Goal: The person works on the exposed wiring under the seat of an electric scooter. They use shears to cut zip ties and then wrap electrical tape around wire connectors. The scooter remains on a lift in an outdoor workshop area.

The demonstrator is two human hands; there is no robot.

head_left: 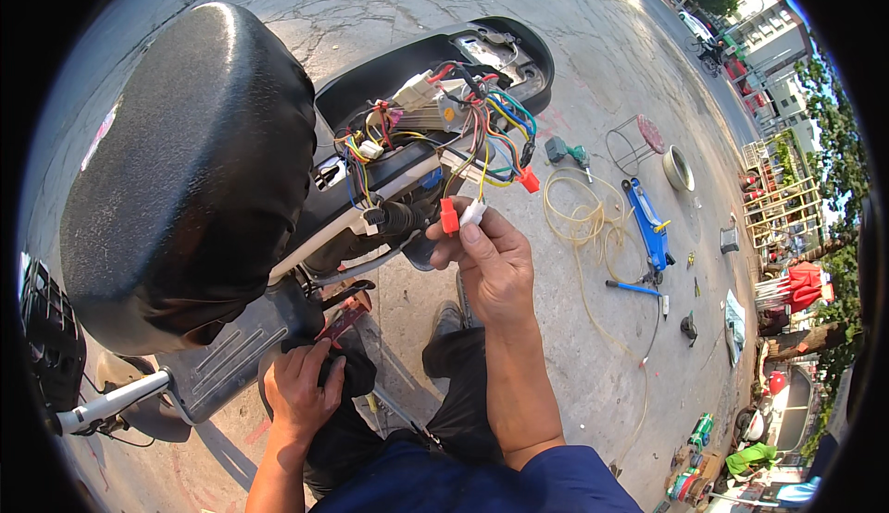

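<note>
My right hand (486,256) pinches a white plastic wire connector (473,213) between thumb and fingers. A red connector (449,216) with wires lies against the fingertips beside it. Above the hand, a tangle of coloured wires (489,114) spills from the rear of a scooter frame around a finned metal controller (424,118). Another red connector (530,179) hangs at the right of the bundle. My left hand (302,388) rests by my knee, its fingers near a red object (345,318); whether it grips anything is unclear. The black scooter seat (187,166) is at the left.
On the concrete to the right lie a coiled clear hose (576,214), a green cordless power tool (573,155), a blue floor jack (647,225), a stool (649,134) and a metal basin (678,168). The scooter's footboard (229,367) is at lower left.
</note>
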